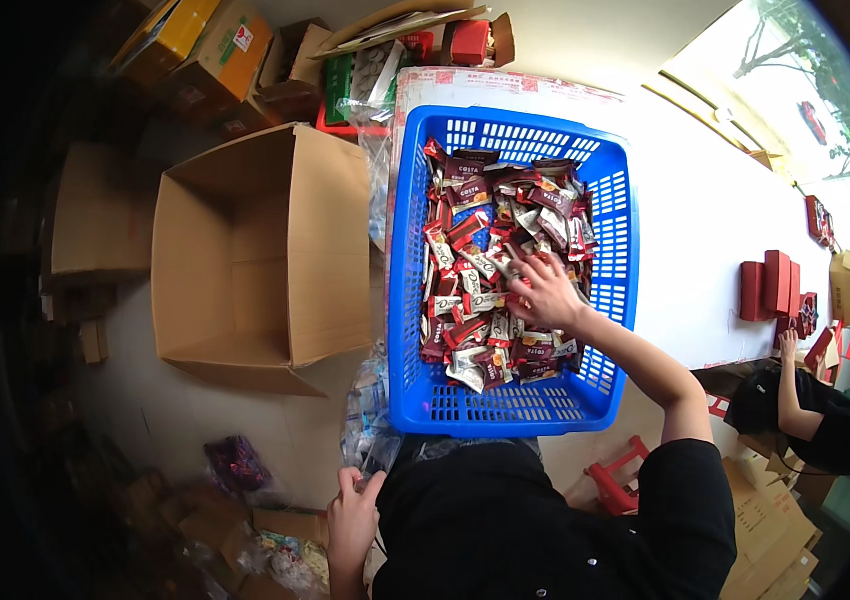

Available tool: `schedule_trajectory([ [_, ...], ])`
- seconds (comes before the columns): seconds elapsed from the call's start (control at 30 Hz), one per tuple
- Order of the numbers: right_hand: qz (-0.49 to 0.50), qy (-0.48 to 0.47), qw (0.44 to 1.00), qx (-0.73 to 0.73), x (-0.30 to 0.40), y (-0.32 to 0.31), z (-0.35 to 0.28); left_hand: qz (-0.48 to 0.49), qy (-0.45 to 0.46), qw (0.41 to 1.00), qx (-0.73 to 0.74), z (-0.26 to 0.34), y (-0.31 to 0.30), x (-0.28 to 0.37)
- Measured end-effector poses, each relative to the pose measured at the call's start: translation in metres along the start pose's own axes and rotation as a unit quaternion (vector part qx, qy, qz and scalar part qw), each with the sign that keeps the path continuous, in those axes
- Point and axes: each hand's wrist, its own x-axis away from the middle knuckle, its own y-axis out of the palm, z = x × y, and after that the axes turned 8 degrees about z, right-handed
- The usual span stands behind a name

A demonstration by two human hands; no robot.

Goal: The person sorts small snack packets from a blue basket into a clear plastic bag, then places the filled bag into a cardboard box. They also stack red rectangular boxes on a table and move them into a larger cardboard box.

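A blue plastic basket [513, 427] stands on the white table before me, with many small wrapped sweets [470, 304] in red, white and dark maroon packets, some marked Dove or Costa. My right hand [547, 294] reaches over the basket's right side and touches the packets, fingers spread and partly bent; whether a packet is between the fingertips cannot be told. Below the basket's lower left corner, my left hand [354, 506] grips the edge of a clear plastic bag [369, 420]. Blue and white packets show through the bag.
A large open cardboard box [331, 251] is left of the table. More cartons [207, 64] and a green-and-red crate are at the upper left. Red boxes [777, 283] lie far along the white table [702, 225], near another person [807, 420]. A red stool [616, 476] stands on the floor.
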Motion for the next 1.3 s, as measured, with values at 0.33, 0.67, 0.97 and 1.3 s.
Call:
schedule_trajectory([
  [0.33,-0.096,-0.248,0.960,-0.088,-0.038,0.011,-0.058,0.022,-0.012,1.000,0.007,-0.005,0.015,0.022],
  [0.67,0.149,0.078,0.984,0.049,-0.063,-0.010,0.001,0.029,-0.075,0.995,0.053,-0.018,0.030,0.068],
  [0.97,-0.187,0.048,0.980,0.056,-0.016,-0.004,-0.114,0.065,-0.102,0.987,0.103,-0.070,0.048,0.128],
  [1.3,-0.124,-0.271,0.867,-0.400,-0.044,-0.052,-0.439,0.223,-0.147,0.955,0.132,-0.154,0.079,0.247],
])
